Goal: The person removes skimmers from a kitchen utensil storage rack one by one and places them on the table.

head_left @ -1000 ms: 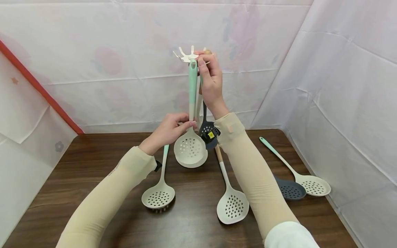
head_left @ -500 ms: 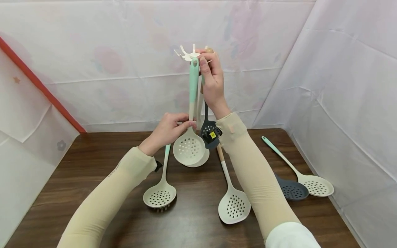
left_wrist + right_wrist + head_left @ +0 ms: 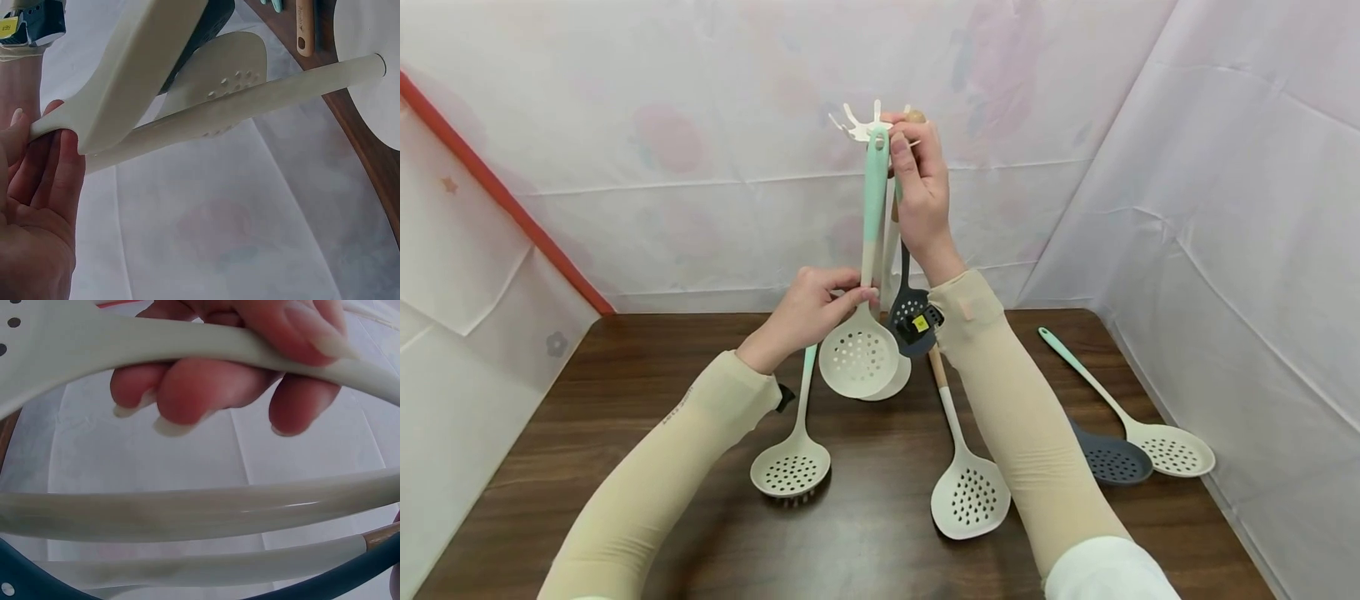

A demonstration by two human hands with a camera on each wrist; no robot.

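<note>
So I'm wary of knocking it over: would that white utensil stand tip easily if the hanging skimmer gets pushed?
Probably yes. The utensil stand is a thin pole with hooks at the top, and the mint-handled skimmer and a dark skimmer hang high, so it looks top-heavy. Both the right hand and the left hand grip the skimmer, which suggests it swings freely.

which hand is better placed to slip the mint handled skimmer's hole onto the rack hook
Right. The right hand pinches the top of the mint-handled skimmer right beside the white hook rack. The left hand only steadies it low, near the bowl, far from the hooks.
</note>
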